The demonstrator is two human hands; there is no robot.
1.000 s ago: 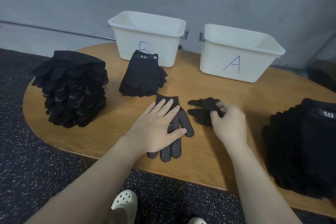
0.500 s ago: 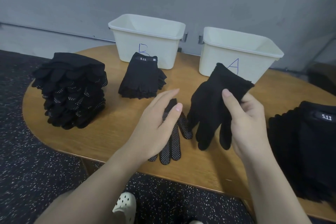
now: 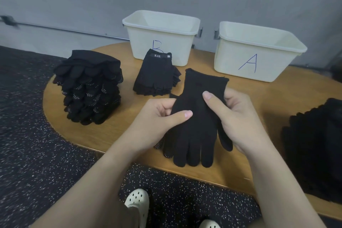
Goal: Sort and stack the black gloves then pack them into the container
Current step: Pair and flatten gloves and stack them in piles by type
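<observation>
Wooden table (image 3: 277, 109): oval, spans frame centre.
Bin A (image 3: 257, 55): white, 2 o'clock. Bin B (image 3: 162, 37): white, 12 o'clock.
Dotted glove stack (image 3: 88, 89): 9 o'clock.
Loose glove pile (image 3: 314, 146): 3 o'clock, cut by frame edge.
Fingerless glove stack (image 3: 155, 74): touching front of bin B.
Held glove (image 3: 196, 126): centre, cuff up, fingers hanging.
Left hand (image 3: 157, 122): fingers curled, thumb pinches glove's left edge.
Right hand (image 3: 235, 118): curled, thumb across palm area, grips right edge.
Dotted glove (image 3: 161, 144): on table, mostly hidden beneath held glove.

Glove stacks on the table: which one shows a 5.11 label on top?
The small fingerless stack in front of bin B. The tall stack at the left shows white grip dots and no label.
</observation>
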